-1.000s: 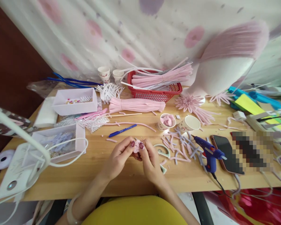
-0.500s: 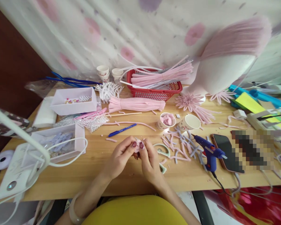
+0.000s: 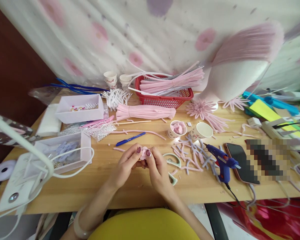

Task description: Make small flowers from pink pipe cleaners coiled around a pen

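Note:
Close above the front of the wooden table, my left hand (image 3: 127, 163) and my right hand (image 3: 155, 168) meet, thumbs on top. Between their fingertips they pinch a small, curled pink pipe cleaner piece (image 3: 144, 153); its underside is hidden by my fingers. Partly covered by my right hand, the pale green scissors (image 3: 174, 160) lie beside it. To the right are scattered cut pink and lilac pipe cleaner pieces (image 3: 190, 155). A paper cup (image 3: 177, 129) behind them holds curled pink pieces, and a second paper cup (image 3: 202, 131) stands next to it.
A blue glue gun (image 3: 222, 160) with its cord and a phone (image 3: 241, 163) lie at the right. Behind are a pink pipe cleaner bundle (image 3: 145, 112), a red basket (image 3: 162, 100) and a white mannequin head (image 3: 236, 76). White boxes (image 3: 80, 113) and a lamp arm (image 3: 22, 140) occupy the left.
My hands have shifted slightly left and up, with the thumbs a little farther apart. More of the pink piece shows between them.

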{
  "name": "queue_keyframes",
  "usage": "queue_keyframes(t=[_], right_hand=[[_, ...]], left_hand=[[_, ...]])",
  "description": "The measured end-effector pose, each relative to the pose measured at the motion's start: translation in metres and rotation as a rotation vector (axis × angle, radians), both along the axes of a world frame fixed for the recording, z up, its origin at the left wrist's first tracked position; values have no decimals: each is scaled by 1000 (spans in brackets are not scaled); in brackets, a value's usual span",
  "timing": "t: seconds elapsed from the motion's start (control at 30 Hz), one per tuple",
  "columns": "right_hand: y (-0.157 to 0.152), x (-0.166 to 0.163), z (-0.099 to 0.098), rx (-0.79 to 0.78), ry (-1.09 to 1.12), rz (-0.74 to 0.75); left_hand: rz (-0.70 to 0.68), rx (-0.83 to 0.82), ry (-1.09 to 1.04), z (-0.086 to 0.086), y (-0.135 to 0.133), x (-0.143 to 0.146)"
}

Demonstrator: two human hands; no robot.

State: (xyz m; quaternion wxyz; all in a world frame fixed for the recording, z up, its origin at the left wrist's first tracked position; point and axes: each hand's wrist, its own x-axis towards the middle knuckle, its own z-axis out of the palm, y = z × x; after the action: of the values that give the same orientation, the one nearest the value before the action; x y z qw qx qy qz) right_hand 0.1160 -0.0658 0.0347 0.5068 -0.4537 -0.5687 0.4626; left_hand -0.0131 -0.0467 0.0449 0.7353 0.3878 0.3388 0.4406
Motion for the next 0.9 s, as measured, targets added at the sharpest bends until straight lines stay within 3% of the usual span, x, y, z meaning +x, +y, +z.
queue_keyframes(t=[0.27, 0.57, 0.7, 0.9], right_hand=[[-2, -3, 2, 21, -43, -15], [-3, 5, -6, -137, 117, 10], [1, 6, -3, -151, 207, 78], [2, 4, 8, -191, 244, 104]], left_hand=[[47, 21, 80, 5, -3, 1], [85, -27, 54, -2, -2, -1], [12, -3, 5, 0, -2, -5], [-128, 174, 73, 3, -2, -12]])
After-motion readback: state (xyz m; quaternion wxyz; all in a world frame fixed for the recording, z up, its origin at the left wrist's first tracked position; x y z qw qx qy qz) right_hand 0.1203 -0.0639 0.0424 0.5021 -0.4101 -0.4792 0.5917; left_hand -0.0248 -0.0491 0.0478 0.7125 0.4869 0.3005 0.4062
